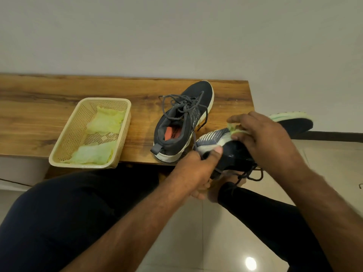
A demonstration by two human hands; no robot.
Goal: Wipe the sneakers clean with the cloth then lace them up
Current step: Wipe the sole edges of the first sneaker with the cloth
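Dark sneaker (231, 152) held off the bench edge, cloth applied.
Left hand (196, 169) is clamped on its heel — thumb on top; right hand (261, 134) is curled around a green cloth (233, 129), mostly hidden. Second sneaker (182, 122) rests on the wooden bench (59, 99), laces loose.

Both forearms bare, no sleeves, watch or rings visible on left hand (193, 169) or right hand (261, 134). Dark navy trousers (64, 213) fill frame from 6 to 9 o'clock. Right leg, toward 4 o'clock, in the same dark fabric with a snug cuff.
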